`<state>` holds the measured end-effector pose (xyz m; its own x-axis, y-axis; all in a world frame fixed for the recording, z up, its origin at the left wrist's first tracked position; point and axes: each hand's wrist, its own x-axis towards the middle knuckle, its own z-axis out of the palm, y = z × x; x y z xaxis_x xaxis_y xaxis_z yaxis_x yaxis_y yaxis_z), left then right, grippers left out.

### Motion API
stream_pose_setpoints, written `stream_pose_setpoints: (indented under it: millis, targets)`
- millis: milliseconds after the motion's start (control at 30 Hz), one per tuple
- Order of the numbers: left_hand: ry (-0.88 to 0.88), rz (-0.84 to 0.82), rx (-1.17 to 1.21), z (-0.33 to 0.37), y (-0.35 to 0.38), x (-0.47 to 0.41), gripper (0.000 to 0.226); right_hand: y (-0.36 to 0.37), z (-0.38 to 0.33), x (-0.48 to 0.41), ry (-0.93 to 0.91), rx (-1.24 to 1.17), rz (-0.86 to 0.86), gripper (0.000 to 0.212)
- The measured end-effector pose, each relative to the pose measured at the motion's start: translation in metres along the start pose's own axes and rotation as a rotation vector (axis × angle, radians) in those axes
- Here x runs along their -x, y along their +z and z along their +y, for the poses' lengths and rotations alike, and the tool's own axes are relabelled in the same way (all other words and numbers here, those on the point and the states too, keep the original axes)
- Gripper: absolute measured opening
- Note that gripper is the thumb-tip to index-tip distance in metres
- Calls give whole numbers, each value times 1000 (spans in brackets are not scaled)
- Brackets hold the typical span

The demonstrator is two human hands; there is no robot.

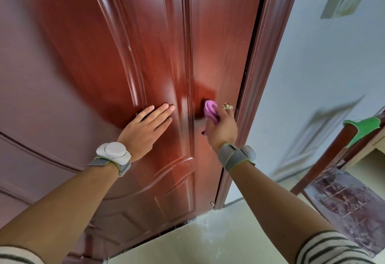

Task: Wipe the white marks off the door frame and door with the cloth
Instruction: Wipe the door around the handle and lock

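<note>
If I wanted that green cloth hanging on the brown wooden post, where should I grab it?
Probably pinch the green cloth at its hanging lower edge, coming from the front, and lift up: it drapes over the brown wooden post, so that edge hangs free.

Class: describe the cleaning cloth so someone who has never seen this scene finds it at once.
Find the red-brown door, then its right edge. There the right hand grips a small bunched cloth against the door. It is pink, beside a gold ring.

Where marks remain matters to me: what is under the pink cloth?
The red door, near its right edge. The right hand holds the cloth against it, so any mark beneath is hidden.
</note>
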<state>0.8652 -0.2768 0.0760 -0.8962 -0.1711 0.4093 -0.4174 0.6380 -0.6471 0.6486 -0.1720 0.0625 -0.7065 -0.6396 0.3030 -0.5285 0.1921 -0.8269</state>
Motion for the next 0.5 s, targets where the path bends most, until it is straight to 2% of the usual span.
stream_pose_setpoints:
  millis: [67,133,200,267,400,433,500]
  targets:
    - [7,1,12,-3,-2,1,56,8,1,0,-48,132,-112,26]
    - [13,-2,27,-5,-4,0,56,14,3,9,-218,286,-274,25]
    - [10,-9,39,-5,-7,0,56,12,3,11,-318,317,-338,23]
    - [7,-22,65,-5,-11,0,55,5,0,5,-306,205,-251,19]
    - [-33,-25,138,-1,-22,-4,47,-9,-3,-17,-168,63,-8,30]
    - [-46,-22,162,0,-25,-5,44,-12,-1,-18,-156,92,-7,31]
    - [-71,1,210,1,-32,-10,41,-14,8,-17,-182,279,-117,27]
